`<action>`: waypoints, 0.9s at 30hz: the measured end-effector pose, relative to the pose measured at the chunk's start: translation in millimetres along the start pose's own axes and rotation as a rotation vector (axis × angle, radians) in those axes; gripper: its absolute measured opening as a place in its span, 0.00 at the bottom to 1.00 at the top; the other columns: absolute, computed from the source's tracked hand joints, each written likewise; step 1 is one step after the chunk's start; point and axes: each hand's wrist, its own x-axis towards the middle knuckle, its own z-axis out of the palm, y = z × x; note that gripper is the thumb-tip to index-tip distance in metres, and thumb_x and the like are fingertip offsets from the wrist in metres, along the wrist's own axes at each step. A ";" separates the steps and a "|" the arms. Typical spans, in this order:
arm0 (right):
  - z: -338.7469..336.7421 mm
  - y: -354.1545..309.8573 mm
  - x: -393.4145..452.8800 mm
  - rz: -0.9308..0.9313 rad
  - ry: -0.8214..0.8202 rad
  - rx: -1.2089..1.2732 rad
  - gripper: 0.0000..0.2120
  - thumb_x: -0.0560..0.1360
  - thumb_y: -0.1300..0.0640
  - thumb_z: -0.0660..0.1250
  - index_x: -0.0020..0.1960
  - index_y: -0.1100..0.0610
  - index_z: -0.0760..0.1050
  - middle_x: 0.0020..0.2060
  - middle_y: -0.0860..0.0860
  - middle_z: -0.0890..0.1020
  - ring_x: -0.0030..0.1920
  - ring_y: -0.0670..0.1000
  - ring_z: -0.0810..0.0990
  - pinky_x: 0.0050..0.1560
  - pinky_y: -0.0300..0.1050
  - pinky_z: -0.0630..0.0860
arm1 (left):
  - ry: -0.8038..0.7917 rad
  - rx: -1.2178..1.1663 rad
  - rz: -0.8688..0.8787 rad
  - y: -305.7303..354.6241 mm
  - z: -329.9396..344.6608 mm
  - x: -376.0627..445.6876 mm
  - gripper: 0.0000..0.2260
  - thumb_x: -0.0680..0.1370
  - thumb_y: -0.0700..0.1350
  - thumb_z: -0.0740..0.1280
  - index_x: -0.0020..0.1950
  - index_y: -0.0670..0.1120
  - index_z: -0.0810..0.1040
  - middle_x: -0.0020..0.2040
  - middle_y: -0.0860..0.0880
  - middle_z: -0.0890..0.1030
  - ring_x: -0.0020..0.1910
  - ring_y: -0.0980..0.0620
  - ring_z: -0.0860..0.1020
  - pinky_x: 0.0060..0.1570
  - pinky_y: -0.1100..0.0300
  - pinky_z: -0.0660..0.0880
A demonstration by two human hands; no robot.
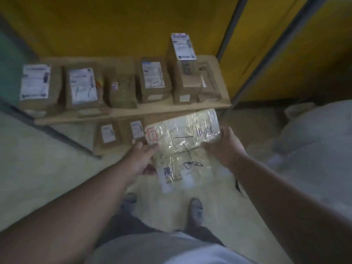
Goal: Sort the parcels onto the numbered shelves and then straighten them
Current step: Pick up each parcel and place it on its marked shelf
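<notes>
Together two hands (142,157) (224,145) hold one wrapped parcel (182,141) below six shelved boxes (154,80).

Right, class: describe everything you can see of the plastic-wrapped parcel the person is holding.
The plastic-wrapped parcel is flat, pale and rectangular, covered in shiny, crinkled clear film. It bears a red-outlined stamp near its left end, dark handwriting and small labels at the near edge; the text is too blurred to read. It is held in the air, tilted, in front of the lower shelf. The left hand grips its left edge and the right hand grips its right end.
</notes>
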 end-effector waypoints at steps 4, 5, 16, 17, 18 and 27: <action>3.7 24.2 40.5 -0.111 -0.171 -0.124 0.24 0.70 0.45 0.75 0.61 0.50 0.69 0.43 0.45 0.78 0.40 0.48 0.80 0.37 0.47 0.79 | 0.142 -0.095 -0.080 -46.9 42.2 -3.1 0.10 0.80 0.54 0.68 0.56 0.51 0.74 0.51 0.40 0.83 0.41 0.36 0.84 0.39 0.46 0.82; 9.2 30.6 48.2 -0.140 -0.214 -0.152 0.23 0.71 0.45 0.75 0.61 0.48 0.70 0.43 0.45 0.79 0.38 0.48 0.80 0.34 0.45 0.78 | 0.166 -0.105 -0.113 -57.6 50.3 -3.2 0.10 0.80 0.54 0.67 0.56 0.50 0.74 0.51 0.39 0.83 0.40 0.37 0.84 0.37 0.48 0.81; 145.7 87.3 125.1 -0.089 -0.424 -0.148 0.30 0.59 0.38 0.72 0.59 0.40 0.70 0.49 0.49 0.82 0.46 0.56 0.83 0.45 0.61 0.83 | 0.340 -0.162 -0.258 -151.1 46.3 65.3 0.12 0.80 0.53 0.69 0.60 0.51 0.73 0.49 0.44 0.82 0.43 0.42 0.85 0.43 0.46 0.84; 153.9 90.4 128.4 -0.080 -0.418 -0.164 0.31 0.59 0.38 0.72 0.61 0.42 0.69 0.49 0.50 0.82 0.46 0.56 0.83 0.45 0.60 0.83 | 0.344 -0.162 -0.257 -156.2 43.7 74.1 0.11 0.79 0.52 0.69 0.60 0.52 0.74 0.49 0.44 0.83 0.44 0.42 0.85 0.45 0.43 0.84; 161.2 94.2 132.0 -0.069 -0.400 -0.164 0.33 0.59 0.37 0.72 0.61 0.43 0.69 0.50 0.50 0.82 0.47 0.57 0.83 0.45 0.60 0.83 | 0.350 -0.155 -0.257 -160.6 41.3 84.3 0.11 0.79 0.52 0.69 0.59 0.53 0.74 0.49 0.44 0.83 0.45 0.41 0.85 0.46 0.41 0.83; 226.3 108.8 200.4 -0.054 -0.276 -0.191 0.34 0.64 0.31 0.72 0.59 0.54 0.74 0.47 0.53 0.83 0.44 0.54 0.83 0.44 0.52 0.82 | 0.225 -0.038 -0.253 -183.6 12.8 182.3 0.29 0.80 0.51 0.68 0.77 0.65 0.58 0.64 0.48 0.75 0.43 0.51 0.74 0.45 0.55 0.74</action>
